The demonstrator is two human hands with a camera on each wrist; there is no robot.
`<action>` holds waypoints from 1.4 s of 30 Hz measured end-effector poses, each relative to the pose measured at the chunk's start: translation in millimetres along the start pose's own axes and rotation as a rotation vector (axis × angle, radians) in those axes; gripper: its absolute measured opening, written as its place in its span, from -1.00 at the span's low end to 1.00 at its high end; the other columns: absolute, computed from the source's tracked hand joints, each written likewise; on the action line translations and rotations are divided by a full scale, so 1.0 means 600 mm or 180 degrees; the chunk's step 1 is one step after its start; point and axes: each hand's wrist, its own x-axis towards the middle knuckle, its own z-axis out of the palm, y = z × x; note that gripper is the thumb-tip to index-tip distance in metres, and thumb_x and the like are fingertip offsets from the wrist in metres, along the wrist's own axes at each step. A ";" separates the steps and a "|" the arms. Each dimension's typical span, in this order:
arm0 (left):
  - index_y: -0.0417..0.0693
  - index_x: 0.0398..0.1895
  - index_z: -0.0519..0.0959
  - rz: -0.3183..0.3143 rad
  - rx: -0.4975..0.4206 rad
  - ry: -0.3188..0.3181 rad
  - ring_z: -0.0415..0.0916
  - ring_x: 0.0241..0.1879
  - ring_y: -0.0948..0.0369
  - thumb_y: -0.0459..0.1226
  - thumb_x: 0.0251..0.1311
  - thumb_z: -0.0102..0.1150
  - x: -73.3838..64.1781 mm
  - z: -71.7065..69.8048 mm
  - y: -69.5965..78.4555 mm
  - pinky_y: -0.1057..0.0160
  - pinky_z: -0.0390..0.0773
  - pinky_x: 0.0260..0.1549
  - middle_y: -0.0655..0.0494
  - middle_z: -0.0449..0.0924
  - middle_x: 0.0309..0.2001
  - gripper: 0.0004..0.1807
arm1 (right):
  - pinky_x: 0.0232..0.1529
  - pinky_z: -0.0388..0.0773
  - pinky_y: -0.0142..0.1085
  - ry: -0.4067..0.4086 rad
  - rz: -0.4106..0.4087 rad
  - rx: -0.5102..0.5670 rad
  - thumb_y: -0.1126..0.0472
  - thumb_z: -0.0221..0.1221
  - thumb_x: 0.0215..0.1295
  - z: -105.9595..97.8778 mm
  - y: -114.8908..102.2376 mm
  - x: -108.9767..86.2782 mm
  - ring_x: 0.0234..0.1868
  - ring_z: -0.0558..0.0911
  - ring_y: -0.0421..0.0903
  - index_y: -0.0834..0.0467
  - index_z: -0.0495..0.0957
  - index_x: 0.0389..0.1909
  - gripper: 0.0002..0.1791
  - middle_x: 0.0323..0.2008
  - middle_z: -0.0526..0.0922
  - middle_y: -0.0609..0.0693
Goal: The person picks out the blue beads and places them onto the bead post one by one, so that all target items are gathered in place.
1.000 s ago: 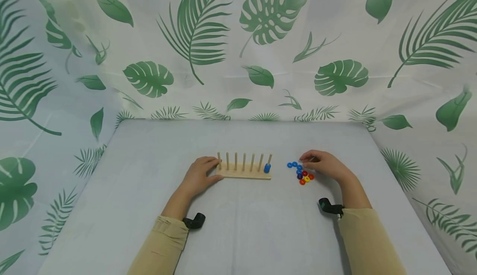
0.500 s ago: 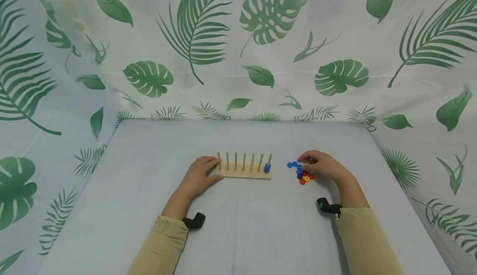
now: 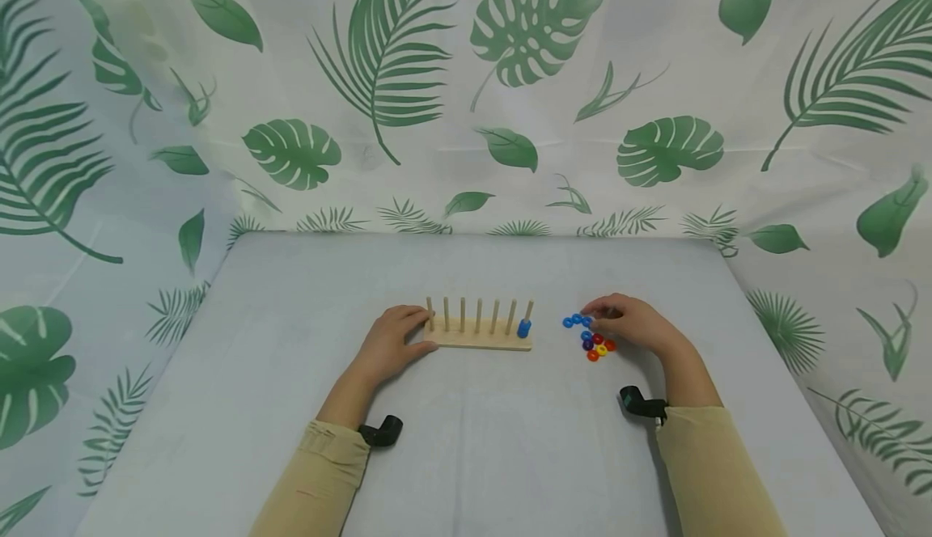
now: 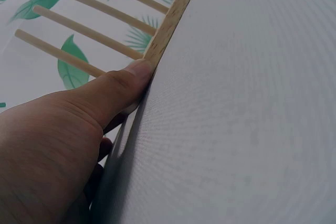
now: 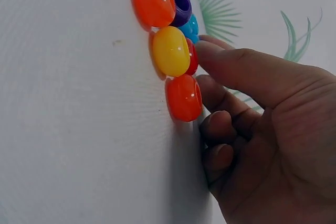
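Note:
My left hand (image 3: pixel 393 344) grips the left end of a wooden peg rack (image 3: pixel 480 342), thumb along the front edge of its base in the left wrist view. Several thin upright pegs stand in a row on it. Blue beads (image 3: pixel 523 328) sit low on the rightmost peg. To the right, my right hand (image 3: pixel 635 323) pinches a blue bead (image 3: pixel 586 322) between thumb and forefinger at the top of a loose bead group. In the right wrist view the thumb reaches behind the nearer beads, which hide its tip; the other fingers are curled.
Beside the right fingers lie more blue beads (image 3: pixel 568 322), a purple bead (image 5: pixel 181 7), a red bead (image 3: pixel 598 339), a yellow bead (image 5: pixel 171 51) and orange beads (image 5: pixel 184 98). All rest on a white-covered table (image 3: pixel 466 440). A leaf-print curtain (image 3: pixel 437 173) rises behind it.
My right hand has moved slightly left onto the beads. One blue bead has shifted a little away from the beads below it. The left hand keeps its hold on the rack.

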 end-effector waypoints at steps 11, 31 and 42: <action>0.01 0.30 0.51 -0.0009 0.0004 -0.0016 0.37 0.33 -0.03 0.05 0.15 0.36 0.000 -0.002 0.003 -0.07 0.35 0.36 0.01 0.52 0.25 -0.34 | -0.13 0.50 -0.26 -0.0067 0.0053 0.0042 0.06 0.25 0.34 -0.001 -0.004 0.002 -0.12 0.49 0.02 0.04 0.59 -0.01 -0.73 -0.15 0.55 0.07; 0.03 0.31 0.50 -0.0038 -0.0011 -0.0014 0.36 0.34 -0.02 0.05 0.15 0.36 -0.001 -0.002 0.005 -0.08 0.33 0.37 0.03 0.51 0.26 -0.33 | -0.16 0.51 -0.27 -0.0015 0.0021 0.0057 0.00 0.24 0.35 0.002 0.001 -0.004 -0.15 0.51 -0.01 0.03 0.57 -0.02 -0.72 -0.15 0.57 0.06; 0.02 0.32 0.49 -0.0070 -0.0003 -0.0053 0.35 0.35 -0.02 0.06 0.16 0.35 -0.001 -0.004 0.005 -0.08 0.32 0.38 0.02 0.50 0.27 -0.32 | -0.26 0.52 -0.30 0.0135 0.0074 -0.0088 -0.04 0.21 0.38 -0.007 -0.026 -0.017 -0.20 0.53 -0.01 0.01 0.56 -0.01 -0.71 -0.13 0.62 0.07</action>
